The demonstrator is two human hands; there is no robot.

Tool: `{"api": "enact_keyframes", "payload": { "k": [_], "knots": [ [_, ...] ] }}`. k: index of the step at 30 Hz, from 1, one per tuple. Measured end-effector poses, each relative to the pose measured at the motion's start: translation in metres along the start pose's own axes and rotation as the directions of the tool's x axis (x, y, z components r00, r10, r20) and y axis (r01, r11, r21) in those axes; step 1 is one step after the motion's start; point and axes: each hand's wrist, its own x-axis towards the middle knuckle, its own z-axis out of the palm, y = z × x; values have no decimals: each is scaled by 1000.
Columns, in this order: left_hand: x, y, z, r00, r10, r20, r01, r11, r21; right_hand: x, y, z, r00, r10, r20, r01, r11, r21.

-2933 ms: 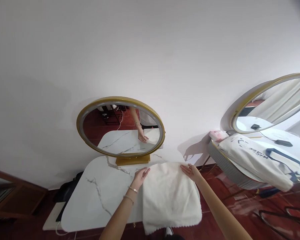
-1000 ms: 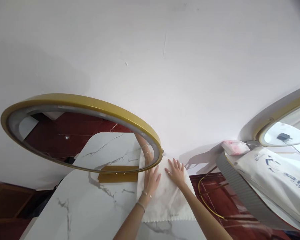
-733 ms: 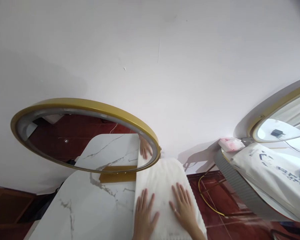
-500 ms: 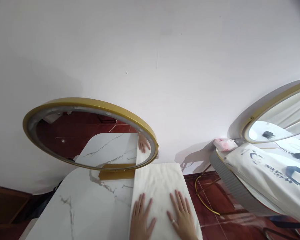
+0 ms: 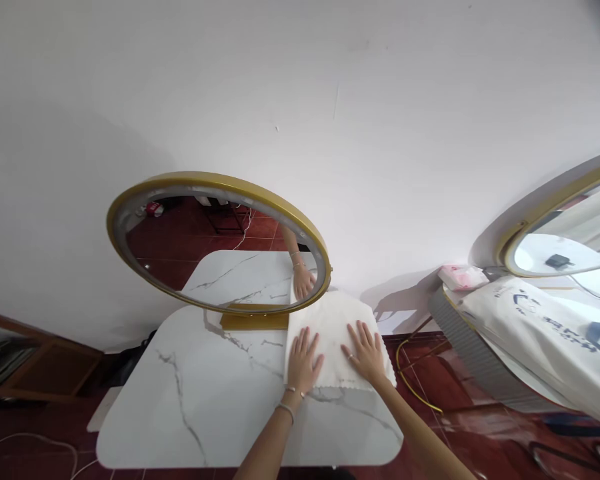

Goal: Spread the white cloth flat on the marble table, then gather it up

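Observation:
A white cloth (image 5: 333, 327) with a scalloped edge lies on the right end of a marble-patterned table (image 5: 220, 413). My left hand (image 5: 304, 360) rests flat on its left part, fingers spread, with bracelets at the wrist. Flat on the right part of the cloth is my right hand (image 5: 365, 350), also spread, with a ring on one finger. Neither hand grips anything. The cloth's near scalloped edge shows just below my hands. Behind it, a round gold-framed mirror (image 5: 220, 247) reflects one hand and part of the table.
The mirror stands on a gold base (image 5: 255, 322). To the right, a second table (image 5: 485, 353) bears a tissue pack (image 5: 463, 277), a white printed cloth bag (image 5: 545, 333) and another mirror (image 5: 575, 220). A wooden cabinet (image 5: 45, 367) stands at far left, above a red tiled floor.
My view has shifted, and more of the table's near side now shows. Both hands appear further forward on the cloth, whose near edge has come into sight. Both hands stay spread flat.

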Motion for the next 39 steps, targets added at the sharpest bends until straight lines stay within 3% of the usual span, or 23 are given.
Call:
{"api": "enact_keyframes", "payload": {
  "k": [6, 10, 13, 19, 22, 27, 32, 35, 39],
  "knots": [
    [-89, 24, -27, 1000, 21, 14, -22, 998, 50, -99, -14, -11, 985, -89, -148, 100, 993, 69],
    [-132, 30, -29, 999, -9, 32, 7, 998, 55, -129, -26, -17, 978, -106, -181, 124, 988, 91],
    [-121, 24, -20, 998, -47, -31, 49, 997, 53, -128, -30, -16, 975, -94, -201, 116, 988, 100],
    [-15, -3, -5, 978, -145, -153, 144, 989, -16, -120, -25, -12, 980, -82, -182, 100, 991, 90],
    [14, -18, 5, 971, -167, -171, 167, 986, -18, -120, -21, -9, 982, -18, -186, 39, 993, 112],
    [3, -38, 14, 961, -194, -198, 200, 980, 11, -97, -21, -2, 974, 45, -223, -8, 987, 161],
    [-20, -68, -2, 929, -291, -230, 296, 955, -12, -46, -45, 10, 963, -28, -270, 74, 984, 163],
    [-40, -100, -18, 925, -295, -240, 302, 953, -8, -32, -81, 21, 959, -99, -267, 140, 980, 138],
    [-69, -160, -39, 924, -295, -243, 313, 949, 38, -38, -156, 34, 938, -160, -308, 214, 965, 149]
  ]
}}
